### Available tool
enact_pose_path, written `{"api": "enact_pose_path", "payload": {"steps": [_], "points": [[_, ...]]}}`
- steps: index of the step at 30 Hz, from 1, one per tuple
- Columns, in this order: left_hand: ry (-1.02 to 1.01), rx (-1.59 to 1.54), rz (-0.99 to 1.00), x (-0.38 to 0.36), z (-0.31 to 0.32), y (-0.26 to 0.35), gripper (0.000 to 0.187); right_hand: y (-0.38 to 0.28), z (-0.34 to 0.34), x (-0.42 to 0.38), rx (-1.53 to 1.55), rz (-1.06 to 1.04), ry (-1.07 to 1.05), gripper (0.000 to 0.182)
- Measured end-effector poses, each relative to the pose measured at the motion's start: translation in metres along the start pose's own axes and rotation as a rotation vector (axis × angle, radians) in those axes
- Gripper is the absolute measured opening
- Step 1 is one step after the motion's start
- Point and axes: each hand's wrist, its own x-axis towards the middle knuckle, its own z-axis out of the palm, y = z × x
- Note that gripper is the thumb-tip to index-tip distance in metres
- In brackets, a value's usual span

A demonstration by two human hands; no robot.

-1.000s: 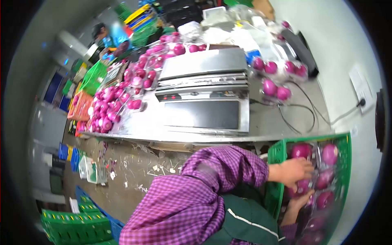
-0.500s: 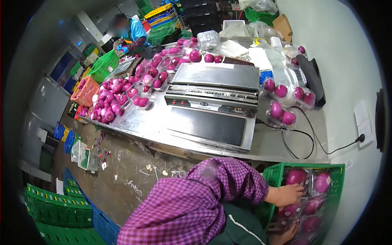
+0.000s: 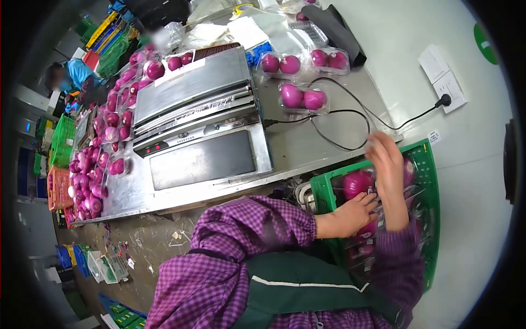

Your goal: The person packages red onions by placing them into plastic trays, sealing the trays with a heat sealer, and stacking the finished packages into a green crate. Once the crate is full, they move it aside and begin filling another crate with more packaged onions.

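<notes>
A single head-worn camera looks forward and steeply down over the wearer's own checked sleeves [image 3: 219, 274], which are nearest. Its very wide, dark-rimmed view is tilted, so the metal table [image 3: 296, 148] slants upward to the right; the green crate [image 3: 431, 219] is near right, a co-worker [image 3: 81, 72] far left.

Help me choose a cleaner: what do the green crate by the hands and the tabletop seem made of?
Green crate: probably moulded plastic with a slight sheen, judging by its even colour and perforated wall. Tabletop: likely smooth stainless steel, from its grey, light-reflecting surface; the exact metal is uncertain.
</notes>
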Motion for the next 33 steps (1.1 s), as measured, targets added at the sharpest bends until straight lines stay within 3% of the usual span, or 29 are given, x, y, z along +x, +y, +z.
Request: {"api": "enact_pose_path", "payload": {"steps": [2, 3, 4, 5, 6, 7, 8, 9, 10, 11, 12, 14, 16, 17, 24, 27, 33], "points": [[0.021, 0.065, -0.008, -0.002, 0.002, -0.001, 0.055, 0.018, 0.017, 0.045, -0.017, 0.015, -0.074, 0.03], [0.001, 0.002, 0.001, 0.001, 0.003, -0.002, 0.044, 0.029, 0.024, 0.072, -0.004, 0.118, -0.121, 0.034], [0.187, -0.11, 0.036, 0.001, 0.013, -0.003, 0.038, 0.045, 0.037, 0.1, 0.012, 0.22, -0.192, 0.038], [0.314, -0.118, 0.01, 0.004, 0.032, -0.005, 0.041, 0.076, 0.039, 0.136, 0.07, 0.32, -0.174, 0.04], [0.264, -0.244, 0.098, 0.004, 0.032, -0.01, 0.046, 0.114, 0.03, 0.177, 0.12, 0.425, -0.157, 0.042], [0.381, -0.297, 0.072, 0.006, 0.034, -0.008, 0.052, 0.15, 0.022, 0.217, 0.079, 0.472, -0.163, 0.026], [0.24, -0.311, -0.005, 0.002, 0.008, -0.004, 0.057, 0.164, 0.023, 0.234, 0.076, 0.399, -0.189, 0.009], [0.249, -0.381, -0.05, 0.005, 0.014, -0.005, 0.056, 0.172, 0.03, 0.244, -0.042, 0.309, -0.092, 0.016], [0.262, -0.451, -0.095, 0.008, 0.02, -0.005, 0.056, 0.17, 0.036, 0.246, -0.193, 0.286, -0.072, 0.013], [0.414, 0.052, 0.055, 0.016, 0.047, -0.012, 0.053, 0.167, 0.037, 0.246, -0.343, 0.26, -0.039, 0.014], [0.422, 0.072, 0.037, 0.015, 0.032, -0.012, 0.053, 0.173, 0.039, 0.249, -0.341, 0.251, -0.067, 0.014], [0.135, -0.337, -0.148, 0.012, -0.008, 0.002, 0.046, 0.187, 0.035, 0.259, -0.357, 0.339, -0.072, 0.025], [0.08, -0.323, -0.045, 0.015, 0.005, -0.003, 0.044, 0.192, 0.036, 0.257, -0.355, 0.416, -0.097, 0.03], [0.087, -0.337, -0.049, 0.016, 0.007, -0.003, 0.044, 0.194, 0.036, 0.255, -0.354, 0.5, -0.109, 0.035], [0.106, -0.384, -0.076, 0.022, 0.015, -0.007, 0.044, 0.207, 0.034, 0.256, -0.042, 0.537, -0.208, 0.043], [0.119, -0.392, -0.085, 0.024, 0.017, -0.008, 0.044, 0.203, 0.036, 0.25, -0.162, 0.58, -0.135, 0.043], [0.138, -0.408, -0.109, 0.023, 0.017, -0.009, 0.044, 0.199, 0.046, 0.242, 0.021, 0.609, -0.102, 0.044]]}}
